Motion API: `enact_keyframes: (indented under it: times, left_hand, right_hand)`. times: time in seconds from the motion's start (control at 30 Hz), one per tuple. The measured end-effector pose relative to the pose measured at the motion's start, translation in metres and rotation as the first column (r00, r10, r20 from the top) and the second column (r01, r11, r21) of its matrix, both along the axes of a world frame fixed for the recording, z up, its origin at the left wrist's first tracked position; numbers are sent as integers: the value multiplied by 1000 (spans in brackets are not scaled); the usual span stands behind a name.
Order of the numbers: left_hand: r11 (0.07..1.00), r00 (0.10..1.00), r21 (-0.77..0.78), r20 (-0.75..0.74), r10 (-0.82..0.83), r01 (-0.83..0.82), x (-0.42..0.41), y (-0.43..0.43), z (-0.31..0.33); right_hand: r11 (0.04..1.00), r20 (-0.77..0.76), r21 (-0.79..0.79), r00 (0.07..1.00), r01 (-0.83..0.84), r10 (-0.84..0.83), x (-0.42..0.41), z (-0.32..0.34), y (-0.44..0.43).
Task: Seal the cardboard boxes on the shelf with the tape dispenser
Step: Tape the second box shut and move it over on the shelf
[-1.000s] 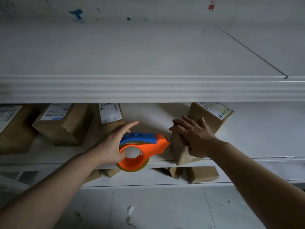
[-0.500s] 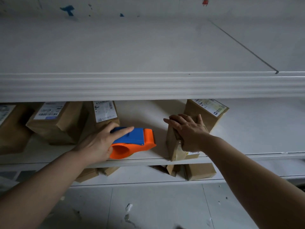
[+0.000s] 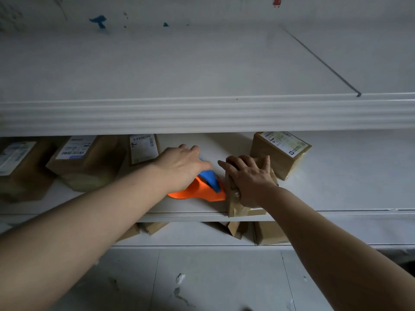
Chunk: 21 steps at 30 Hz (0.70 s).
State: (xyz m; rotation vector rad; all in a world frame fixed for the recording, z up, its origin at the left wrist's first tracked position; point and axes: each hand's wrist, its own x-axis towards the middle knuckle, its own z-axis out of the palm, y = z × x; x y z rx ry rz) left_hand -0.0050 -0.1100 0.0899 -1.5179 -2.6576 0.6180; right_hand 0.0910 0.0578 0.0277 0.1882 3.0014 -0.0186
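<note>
An orange and blue tape dispenser lies on the middle shelf, tipped with its blue part toward a small cardboard box. My left hand covers the dispenser from above and holds it; its handle is hidden under the hand. The small box stands upright at the shelf's front edge, just right of the dispenser and touching it. My right hand grips this box from above, fingers curled over its far top edge.
A labelled box sits behind the right hand. More labelled boxes line the shelf's left. The upper shelf's thick lip overhangs. Several boxes lie on the lower shelf.
My left hand has carried the dispenser from the shelf's front edge inward and to the right, up against the small box. My right hand stays on that box.
</note>
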Motion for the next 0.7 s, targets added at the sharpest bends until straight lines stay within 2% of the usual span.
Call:
enact_keyframes:
  times: [0.07, 0.1, 0.17, 0.23, 0.3, 0.37, 0.4, 0.47, 0.53, 0.63, 0.7]
  left_hand:
    - [988, 998, -151, -58, -23, 14, -2, -5, -7]
    - [984, 999, -178, -49, 20, -28, -5, -12, -13]
    - [977, 975, -69, 78, 207, -202, -10, -24, -23]
    - [930, 927, 103, 174, 332, -352, -11, -26, -32]
    - [883, 896, 206, 243, 370, -421, -9, -14, -48]
    - [861, 869, 214, 305, 390, -462, -6, -1, -65]
    - [877, 887, 205, 269, 377, -435, -4, 2, -74]
    - [935, 964, 235, 58, 258, -264, -2, 0, -96]
    - [961, 981, 239, -98, 168, -141, 3, -5, -114]
    - [975, 983, 194, -121, 137, -112, 6, -12, -135]
    - [977, 988, 176, -76, 137, -122, 3, -13, -135]
  right_hand:
    - [1000, 6, 1, 1000, 3, -3, 1, -1, 1]
    - [1000, 1, 1, 1000, 0, 0, 2, -1, 2]
    - [1000, 4, -4, 1000, -10, 10, 4, 0, 1]
    - [1000, 37, -26, 999, -11, 12, 4, 3, 2]
    - [1000, 65, -28, 998, -11, 13, 4, 6, 5]
    - [1000, 29, -5, 1000, -11, 11, 6, 8, 11]
    - [1000, -6, 2, 1000, -12, 12, 8, 9, 14]
    - [1000, -51, 3, 999, -18, 18, 13, 10, 19]
    - [1000, -58, -4, 998, -4, 4, 16, 9, 21]
    - [985, -63, -153, 994, 74, -84, 18, 6, 20]
    - [956, -108, -270, 983, 113, -146, 20, 5, 21]
